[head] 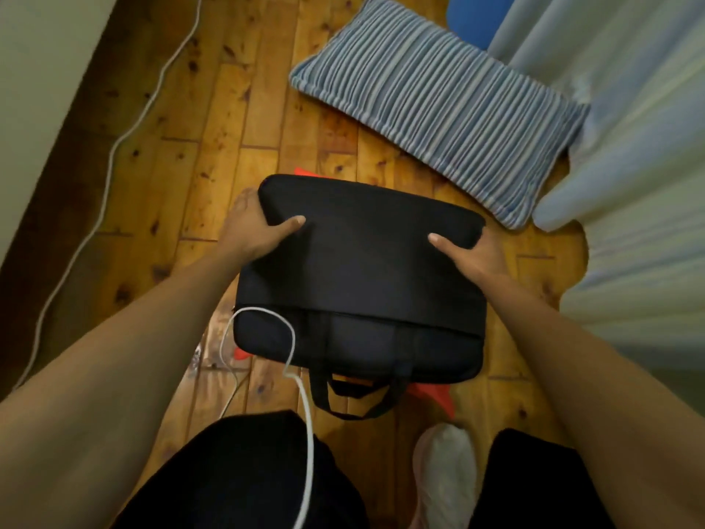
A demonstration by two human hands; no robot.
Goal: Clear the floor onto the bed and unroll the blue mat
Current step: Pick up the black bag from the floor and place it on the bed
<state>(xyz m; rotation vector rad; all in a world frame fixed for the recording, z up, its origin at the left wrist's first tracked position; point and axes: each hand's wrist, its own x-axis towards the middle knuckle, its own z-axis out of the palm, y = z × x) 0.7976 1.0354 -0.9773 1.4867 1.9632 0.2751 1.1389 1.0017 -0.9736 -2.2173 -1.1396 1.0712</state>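
A black laptop bag (362, 284) with hanging handles is gripped at both sides over the wooden floor (183, 177). My left hand (253, 227) clasps its left edge, thumb on top. My right hand (475, 253) clasps its right edge the same way. Beyond it a blue-and-white striped pillow (438, 105) lies on the floor. A blue rolled shape, perhaps the mat (467, 17), shows at the top, partly hidden by the bed's pale sheet (629, 147) at the right. Something red (435, 395) peeks out from under the bag.
A white cable (107, 166) runs along the floor by the left wall. Another white cord (301, 395) loops over the bag's near left corner. My white shoe (446, 467) and dark trousers are at the bottom.
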